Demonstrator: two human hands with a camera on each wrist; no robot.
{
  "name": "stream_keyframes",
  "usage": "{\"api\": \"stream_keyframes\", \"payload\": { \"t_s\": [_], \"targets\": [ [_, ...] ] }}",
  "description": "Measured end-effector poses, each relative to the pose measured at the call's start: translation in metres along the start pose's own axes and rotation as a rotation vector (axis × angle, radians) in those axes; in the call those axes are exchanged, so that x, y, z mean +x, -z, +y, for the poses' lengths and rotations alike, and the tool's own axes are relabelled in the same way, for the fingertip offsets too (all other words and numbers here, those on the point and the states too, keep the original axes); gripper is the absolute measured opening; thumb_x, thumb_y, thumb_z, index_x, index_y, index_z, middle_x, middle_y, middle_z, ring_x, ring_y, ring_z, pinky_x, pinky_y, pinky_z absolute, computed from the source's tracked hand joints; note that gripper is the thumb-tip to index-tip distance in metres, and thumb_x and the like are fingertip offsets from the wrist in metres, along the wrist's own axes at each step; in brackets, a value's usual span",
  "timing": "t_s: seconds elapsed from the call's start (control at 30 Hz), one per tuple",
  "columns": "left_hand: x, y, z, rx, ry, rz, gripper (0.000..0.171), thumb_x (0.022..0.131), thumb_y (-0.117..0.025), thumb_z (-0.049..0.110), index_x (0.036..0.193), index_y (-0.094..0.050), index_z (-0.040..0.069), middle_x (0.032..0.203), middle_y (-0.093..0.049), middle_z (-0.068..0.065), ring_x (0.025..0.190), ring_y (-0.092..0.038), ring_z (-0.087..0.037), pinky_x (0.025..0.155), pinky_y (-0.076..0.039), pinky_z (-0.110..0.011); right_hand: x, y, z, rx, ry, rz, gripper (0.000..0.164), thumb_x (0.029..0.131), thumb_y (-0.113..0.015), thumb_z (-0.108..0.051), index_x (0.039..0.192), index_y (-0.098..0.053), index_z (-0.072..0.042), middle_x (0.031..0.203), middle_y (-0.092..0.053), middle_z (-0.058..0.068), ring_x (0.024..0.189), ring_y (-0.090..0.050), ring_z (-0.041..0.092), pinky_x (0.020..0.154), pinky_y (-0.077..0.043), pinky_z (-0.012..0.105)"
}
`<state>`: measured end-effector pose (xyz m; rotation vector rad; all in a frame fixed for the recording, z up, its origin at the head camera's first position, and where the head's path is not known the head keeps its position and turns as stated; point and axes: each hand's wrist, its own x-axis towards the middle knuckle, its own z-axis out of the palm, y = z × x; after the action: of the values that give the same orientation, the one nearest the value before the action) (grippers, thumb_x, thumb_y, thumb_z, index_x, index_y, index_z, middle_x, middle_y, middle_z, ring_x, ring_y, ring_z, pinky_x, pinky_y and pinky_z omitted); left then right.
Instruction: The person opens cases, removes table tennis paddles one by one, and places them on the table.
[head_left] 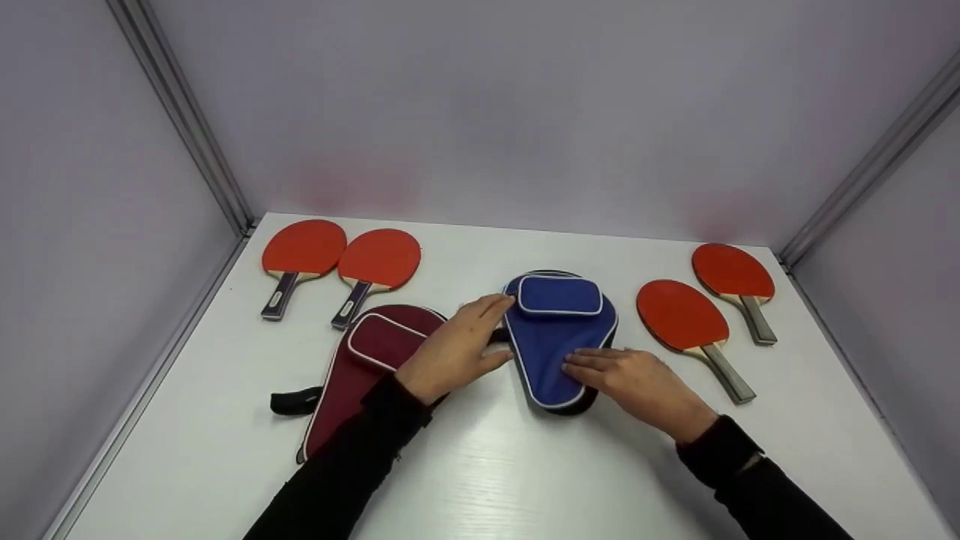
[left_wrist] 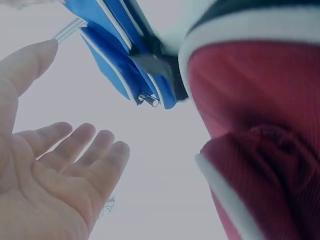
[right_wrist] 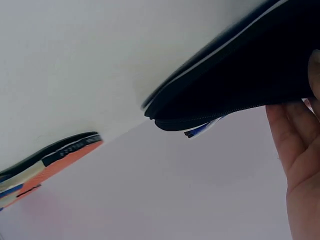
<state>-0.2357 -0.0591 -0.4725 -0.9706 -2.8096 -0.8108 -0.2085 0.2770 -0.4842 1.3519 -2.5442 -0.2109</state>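
Note:
A blue table tennis paddle case [head_left: 551, 337] with white piping lies at the middle of the table. My right hand [head_left: 634, 382] holds its lower right edge, fingers flat on the front and thumb at the black side [right_wrist: 240, 80]. Whether that dark side is an opening I cannot tell. My left hand [head_left: 461, 345] is at the case's left edge, fingers extended; the left wrist view shows its palm [left_wrist: 55, 195] holding nothing. Below the left hand lies a maroon paddle case [head_left: 345, 397], partly hidden by the arm.
Two red paddles [head_left: 304, 247] [head_left: 380, 259] lie at the back left, handles toward me. Two more red paddles [head_left: 682, 315] [head_left: 733, 270] lie on the right. A black strap [head_left: 296, 401] sticks out left of the maroon case. Pale walls [head_left: 480, 112] enclose the white table [head_left: 480, 487].

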Motion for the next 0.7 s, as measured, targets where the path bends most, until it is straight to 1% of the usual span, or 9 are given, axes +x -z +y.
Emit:
{"api": "stream_keyframes", "payload": {
  "t_s": [0.17, 0.3, 0.37, 0.5, 0.6, 0.67, 0.7],
  "targets": [
    [0.000, 0.002, -0.001, 0.052, 0.013, -0.009, 0.078, 0.114, -0.080, 0.033, 0.177, -0.046, 0.001, 0.181, -0.053, -0.021, 0.169, -0.054, -0.038, 0.143, -0.044, -0.051, 0.016, -0.009, 0.025, 0.063, -0.181, -0.099, 0.057, 0.100, -0.080, 0.013, 0.152, -0.080, -0.012, 0.154, -0.081, 0.011, 0.141, -0.081, 0.033, 0.107, -0.071, 0.050],
    [0.002, 0.001, -0.003, 0.046, 0.018, -0.012, 0.076, 0.115, -0.079, 0.031, 0.177, -0.047, 0.000, 0.180, -0.054, -0.022, 0.168, -0.054, -0.039, 0.143, -0.044, -0.052, 0.029, -0.012, 0.046, 0.101, -0.298, -0.193, 0.054, 0.107, -0.072, 0.011, 0.156, -0.077, -0.012, 0.159, -0.078, 0.014, 0.148, -0.076, 0.038, 0.112, -0.069, 0.055],
    [0.003, 0.001, -0.004, 0.035, 0.014, -0.009, 0.076, 0.115, -0.078, 0.029, 0.177, -0.046, -0.001, 0.180, -0.054, -0.024, 0.168, -0.054, -0.041, 0.143, -0.044, -0.053, 0.034, -0.015, 0.056, 0.129, -0.334, -0.231, 0.052, 0.110, -0.070, 0.009, 0.158, -0.075, -0.011, 0.161, -0.076, 0.015, 0.151, -0.073, 0.040, 0.116, -0.067, 0.056],
    [0.003, 0.003, -0.010, 0.029, 0.008, 0.005, 0.074, 0.116, -0.076, 0.028, 0.175, -0.047, -0.005, 0.179, -0.053, -0.028, 0.168, -0.053, -0.045, 0.142, -0.044, -0.055, 0.040, -0.020, 0.070, 0.177, -0.367, -0.290, 0.051, 0.114, -0.068, 0.003, 0.163, -0.070, -0.010, 0.166, -0.072, 0.017, 0.156, -0.069, 0.042, 0.120, -0.063, 0.059],
    [0.001, 0.008, -0.015, 0.040, 0.030, 0.005, 0.073, 0.117, -0.074, 0.029, 0.174, -0.047, -0.006, 0.178, -0.054, -0.029, 0.168, -0.053, -0.045, 0.142, -0.044, -0.056, 0.042, -0.022, 0.074, 0.226, -0.389, -0.366, 0.052, 0.118, -0.062, 0.000, 0.169, -0.063, -0.008, 0.173, -0.065, 0.020, 0.160, -0.064, 0.044, 0.124, -0.060, 0.061],
    [0.001, 0.014, -0.018, 0.064, 0.062, -0.001, 0.073, 0.117, -0.074, 0.030, 0.175, -0.047, -0.006, 0.179, -0.053, -0.027, 0.169, -0.052, -0.044, 0.142, -0.044, -0.057, 0.045, -0.019, 0.075, 0.291, -0.427, -0.422, 0.053, 0.120, -0.056, -0.001, 0.173, -0.058, -0.008, 0.177, -0.059, 0.020, 0.164, -0.060, 0.045, 0.128, -0.057, 0.062],
    [0.000, 0.017, -0.018, 0.082, 0.080, -0.003, 0.074, 0.117, -0.074, 0.031, 0.175, -0.047, -0.005, 0.180, -0.054, -0.027, 0.169, -0.052, -0.044, 0.142, -0.044, -0.057, 0.046, -0.016, 0.075, 0.397, -0.496, -0.453, 0.052, 0.123, -0.053, -0.007, 0.175, -0.054, -0.006, 0.181, -0.055, 0.021, 0.167, -0.057, 0.045, 0.131, -0.053, 0.063]
  ]
}}
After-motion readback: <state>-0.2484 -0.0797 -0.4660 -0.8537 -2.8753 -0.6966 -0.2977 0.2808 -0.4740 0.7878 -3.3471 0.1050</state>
